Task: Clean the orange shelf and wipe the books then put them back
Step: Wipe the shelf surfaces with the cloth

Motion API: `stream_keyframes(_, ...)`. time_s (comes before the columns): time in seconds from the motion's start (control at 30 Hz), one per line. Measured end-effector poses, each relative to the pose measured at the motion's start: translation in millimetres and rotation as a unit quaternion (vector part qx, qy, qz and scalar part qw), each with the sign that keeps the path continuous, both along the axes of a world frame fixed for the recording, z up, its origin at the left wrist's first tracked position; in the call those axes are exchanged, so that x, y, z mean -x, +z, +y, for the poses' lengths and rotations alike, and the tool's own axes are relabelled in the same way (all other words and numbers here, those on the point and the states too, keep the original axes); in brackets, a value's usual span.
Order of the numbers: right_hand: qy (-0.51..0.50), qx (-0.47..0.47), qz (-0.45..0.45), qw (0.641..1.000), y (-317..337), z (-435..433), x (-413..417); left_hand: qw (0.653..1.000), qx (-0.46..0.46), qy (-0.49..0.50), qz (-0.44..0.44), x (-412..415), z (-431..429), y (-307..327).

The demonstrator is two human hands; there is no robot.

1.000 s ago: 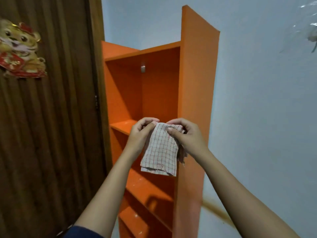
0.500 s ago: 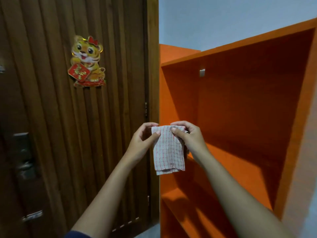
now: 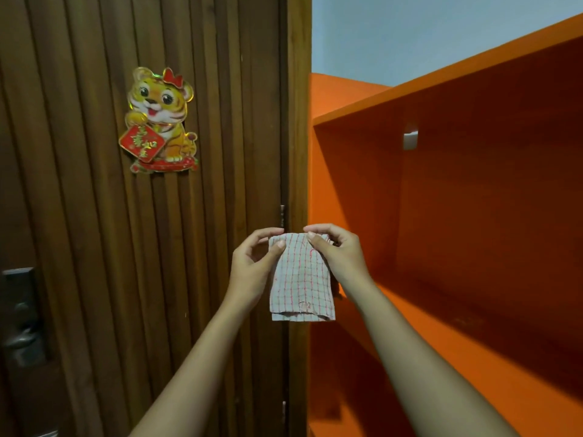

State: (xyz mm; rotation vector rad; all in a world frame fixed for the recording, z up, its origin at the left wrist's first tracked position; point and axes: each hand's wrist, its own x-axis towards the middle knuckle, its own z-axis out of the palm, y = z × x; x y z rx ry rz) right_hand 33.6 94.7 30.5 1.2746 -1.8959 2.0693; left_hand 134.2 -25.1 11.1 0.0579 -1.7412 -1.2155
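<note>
A folded white cloth with a red check pattern (image 3: 301,282) hangs in front of me. My left hand (image 3: 252,269) pinches its top left corner and my right hand (image 3: 339,257) pinches its top right corner. The orange shelf (image 3: 457,216) fills the right half of the view; its compartment holds nothing and its board (image 3: 473,351) runs down to the lower right. No books are in sight.
A dark brown slatted wooden door (image 3: 94,247) stands on the left, right beside the shelf's left side. A tiger sticker (image 3: 159,121) is stuck on it and a metal lock and handle (image 3: 20,316) sit at its left edge. Pale wall (image 3: 410,33) shows above the shelf.
The view has swung left, so the door now fills the left half and the shelf sits at the right. Both hands have kept hold of the cloth's top corners.
</note>
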Motion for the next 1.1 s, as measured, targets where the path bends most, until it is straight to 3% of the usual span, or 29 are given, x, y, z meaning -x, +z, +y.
stream_keyframes(0.3,-0.089,-0.021,-0.033,0.995,8.7,11.0,59.5,0.994,0.016,-0.109,0.029,82.4,-8.0,9.0)
stream_keyframes(0.47,-0.204,-0.008,-0.064,0.977,11.3,48.0,63.8,0.965,0.031,-0.257,0.033,125.9,11.4,12.0)
stream_keyframes(0.57,-0.294,0.004,-0.076,0.953,9.5,67.3,48.4,0.933,0.034,-0.357,0.032,135.1,28.0,9.2)
stream_keyframes(0.73,-0.412,-0.019,-0.062,0.909,2.2,86.0,0.2,0.894,0.043,-0.445,0.026,131.2,47.5,1.0)
stream_keyframes(0.97,-0.569,-0.081,-0.047,0.817,-7.1,133.4,-79.7,0.824,0.038,-0.565,-0.030,96.2,107.9,-18.5)
stream_keyframes(1.1,-0.637,-0.135,-0.046,0.758,-16.1,160.4,-112.7,0.807,0.044,-0.586,-0.063,79.8,150.0,-30.0)
